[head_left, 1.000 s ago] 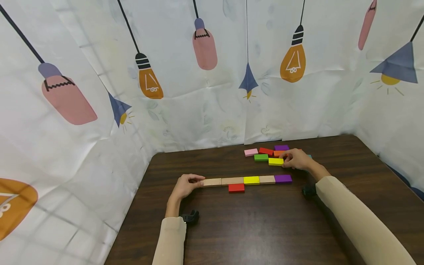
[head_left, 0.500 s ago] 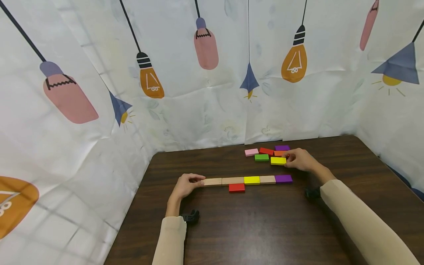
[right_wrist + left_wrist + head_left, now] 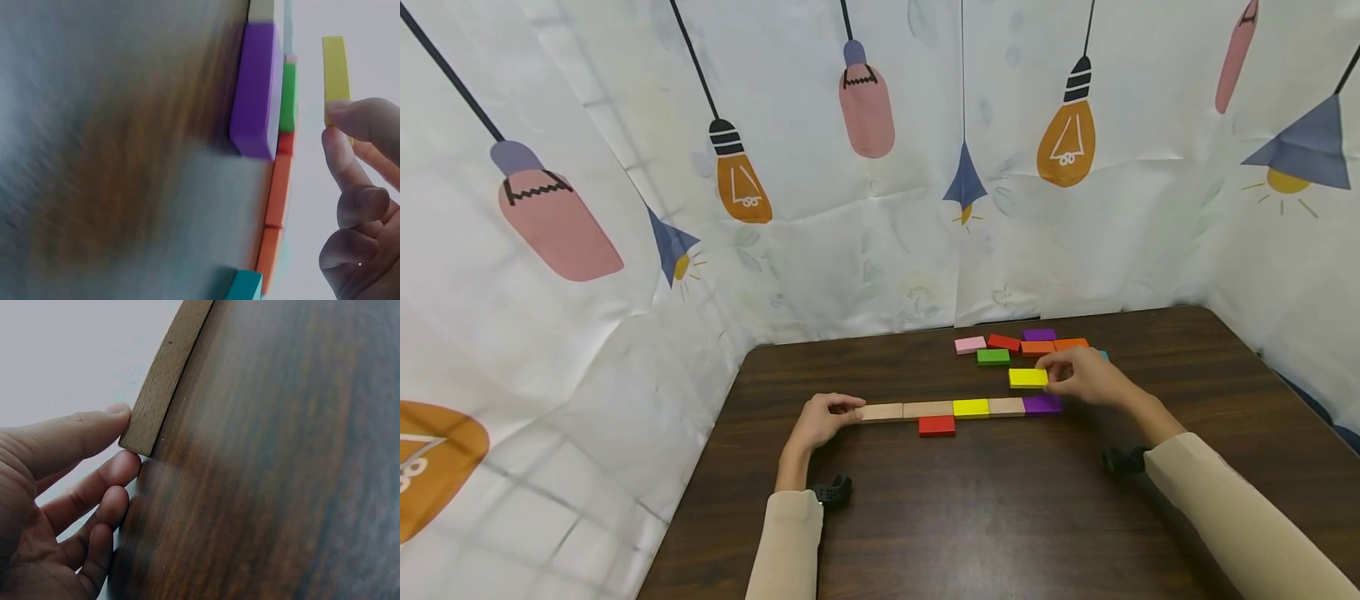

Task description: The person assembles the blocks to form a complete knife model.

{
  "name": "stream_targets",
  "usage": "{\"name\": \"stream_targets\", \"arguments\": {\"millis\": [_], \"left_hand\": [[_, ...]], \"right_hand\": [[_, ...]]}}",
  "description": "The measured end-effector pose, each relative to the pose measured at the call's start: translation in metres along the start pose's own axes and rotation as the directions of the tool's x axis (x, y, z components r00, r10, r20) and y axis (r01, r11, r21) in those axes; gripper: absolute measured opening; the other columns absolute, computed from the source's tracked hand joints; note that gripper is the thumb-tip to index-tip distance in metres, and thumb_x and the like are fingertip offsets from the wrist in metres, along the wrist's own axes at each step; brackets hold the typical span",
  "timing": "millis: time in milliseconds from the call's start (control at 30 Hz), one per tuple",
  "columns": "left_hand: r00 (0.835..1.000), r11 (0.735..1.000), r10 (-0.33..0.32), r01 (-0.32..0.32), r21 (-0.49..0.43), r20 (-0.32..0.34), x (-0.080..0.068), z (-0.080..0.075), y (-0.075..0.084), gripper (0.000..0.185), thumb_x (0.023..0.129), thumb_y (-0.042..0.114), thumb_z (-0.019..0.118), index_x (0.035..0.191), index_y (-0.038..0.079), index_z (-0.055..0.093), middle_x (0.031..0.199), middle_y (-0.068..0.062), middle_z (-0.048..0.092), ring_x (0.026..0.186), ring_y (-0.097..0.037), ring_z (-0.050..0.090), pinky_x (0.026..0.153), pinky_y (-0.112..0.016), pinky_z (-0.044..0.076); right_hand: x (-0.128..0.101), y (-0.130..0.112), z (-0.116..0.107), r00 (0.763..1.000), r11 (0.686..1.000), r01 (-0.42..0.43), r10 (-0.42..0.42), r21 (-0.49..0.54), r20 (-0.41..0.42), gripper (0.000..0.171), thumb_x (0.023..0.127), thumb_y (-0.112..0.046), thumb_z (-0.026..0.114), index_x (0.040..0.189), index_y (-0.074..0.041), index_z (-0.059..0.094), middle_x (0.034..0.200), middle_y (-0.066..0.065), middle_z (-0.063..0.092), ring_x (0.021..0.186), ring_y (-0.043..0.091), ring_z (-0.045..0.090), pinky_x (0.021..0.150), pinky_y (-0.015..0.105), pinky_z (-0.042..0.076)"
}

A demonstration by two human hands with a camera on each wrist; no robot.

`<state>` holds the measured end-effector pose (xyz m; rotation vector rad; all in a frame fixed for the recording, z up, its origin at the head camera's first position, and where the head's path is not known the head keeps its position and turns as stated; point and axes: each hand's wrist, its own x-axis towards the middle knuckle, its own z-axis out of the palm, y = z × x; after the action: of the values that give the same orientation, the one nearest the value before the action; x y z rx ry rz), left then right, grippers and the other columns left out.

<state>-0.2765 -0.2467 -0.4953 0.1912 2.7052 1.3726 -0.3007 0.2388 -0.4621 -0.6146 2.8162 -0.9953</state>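
Note:
My right hand (image 3: 1092,375) pinches a yellow block (image 3: 1027,378) by its right end between thumb and fingers. The right wrist view shows this yellow block (image 3: 336,69) raised above the purple block (image 3: 255,94). On the table a row runs from plain wooden blocks through a yellow block (image 3: 971,408) and another wooden block to the purple block (image 3: 1042,404). A red block (image 3: 936,426) lies against the row's near side. My left hand (image 3: 822,422) holds the left end of the leftmost wooden block (image 3: 881,412), thumb and index finger at its corner (image 3: 145,428).
Behind the row lie loose blocks: pink (image 3: 970,345), red (image 3: 1003,342), green (image 3: 993,357), purple (image 3: 1039,334) and two orange (image 3: 1037,348). A teal block (image 3: 245,286) is partly hidden by my right hand in the head view. A patterned cloth (image 3: 865,250) hangs behind the dark table (image 3: 970,517).
The right hand has taken the yellow block out of the back group and brought it toward the row, raised. The left hand stays at the row's left end.

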Motion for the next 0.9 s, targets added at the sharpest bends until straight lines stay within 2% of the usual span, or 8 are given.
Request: {"name": "stream_targets", "arguments": {"millis": [200, 567, 900], "left_hand": [[1.000, 1.000, -0.003, 0.003, 0.002, -0.001, 0.000, -0.001, 0.001, 0.017, 0.085, 0.027, 0.074, 0.101, 0.028, 0.076, 0.092, 0.002, 0.068, 0.076, -0.019, 0.059, 0.068, -0.032, 0.049], [1.000, 1.000, -0.001, 0.001, 0.004, -0.004, 0.000, 0.000, 0.002, 0.017, 0.084, 0.026, 0.074, 0.101, 0.027, 0.076, 0.093, 0.001, 0.067, 0.078, -0.018, 0.058, 0.068, -0.031, 0.049], [1.000, 1.000, -0.006, 0.006, -0.005, -0.002, 0.000, 0.000, 0.002, 0.017, 0.085, 0.026, 0.074, 0.102, 0.024, 0.076, 0.093, 0.000, 0.067, 0.077, -0.018, 0.058, 0.067, -0.032, 0.049]], "right_hand": [[-0.013, -0.013, 0.010, 0.999, 0.999, 0.036, -0.036, 0.011, 0.006, 0.030, 0.082, -0.023, 0.077, 0.109, -0.014, 0.069, 0.077, -0.007, 0.063, 0.063, 0.010, 0.052, 0.056, 0.023, 0.046], [-0.024, -0.028, 0.035, 0.993, 0.993, 0.114, -0.114, 0.013, 0.043, 0.028, 0.081, -0.024, 0.078, 0.106, -0.017, 0.070, 0.074, -0.010, 0.060, 0.063, 0.005, 0.052, 0.056, 0.021, 0.047], [-0.021, -0.046, 0.051, 0.992, 0.995, 0.101, -0.100, -0.004, 0.083, 0.024, 0.079, -0.023, 0.080, 0.100, -0.021, 0.069, 0.068, -0.012, 0.058, 0.061, 0.004, 0.051, 0.056, 0.020, 0.044]]}}
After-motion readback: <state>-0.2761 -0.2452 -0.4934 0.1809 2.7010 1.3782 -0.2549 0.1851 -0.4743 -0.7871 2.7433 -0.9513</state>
